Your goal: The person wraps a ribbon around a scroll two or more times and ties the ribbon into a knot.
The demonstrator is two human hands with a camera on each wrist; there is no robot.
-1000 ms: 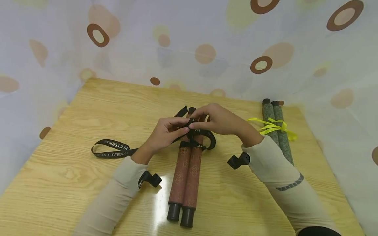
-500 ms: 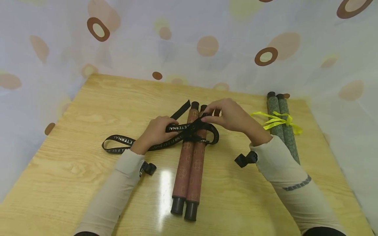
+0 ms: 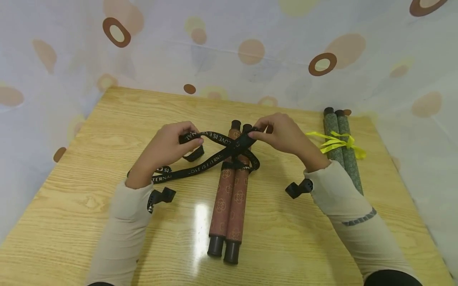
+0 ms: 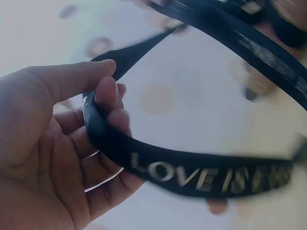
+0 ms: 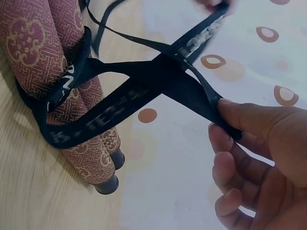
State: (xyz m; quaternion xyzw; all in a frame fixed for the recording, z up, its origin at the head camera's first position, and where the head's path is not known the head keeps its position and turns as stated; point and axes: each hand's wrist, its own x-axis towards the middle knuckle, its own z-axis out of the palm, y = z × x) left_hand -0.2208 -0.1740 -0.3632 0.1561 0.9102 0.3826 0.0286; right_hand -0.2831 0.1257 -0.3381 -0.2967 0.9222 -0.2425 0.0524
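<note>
Two reddish-brown patterned scrolls (image 3: 227, 202) with dark end knobs lie side by side on the table. A black ribbon (image 3: 205, 163) with pale lettering is wound around them and crosses over itself above them. To the left of the scrolls, my left hand (image 3: 168, 143) pinches one length of this ribbon between thumb and fingers, as the left wrist view shows with its ribbon (image 4: 182, 175). My right hand (image 3: 280, 133) pinches a folded part of the ribbon over the scrolls' far right side. In the right wrist view the ribbon (image 5: 168, 76) stretches from the scrolls to that thumb.
At the right stand-off lies a pair of green-grey scrolls (image 3: 352, 171) bound with a yellow ribbon (image 3: 334, 145). Everything rests on a light wooden table (image 3: 286, 238). A spotted cloth (image 3: 222, 47) hangs behind the table's far edge.
Both hands were close together at the ribbon over the scrolls. My left hand has since moved left, taking up a ribbon length, while my right has drawn its folded part slightly right and away.
</note>
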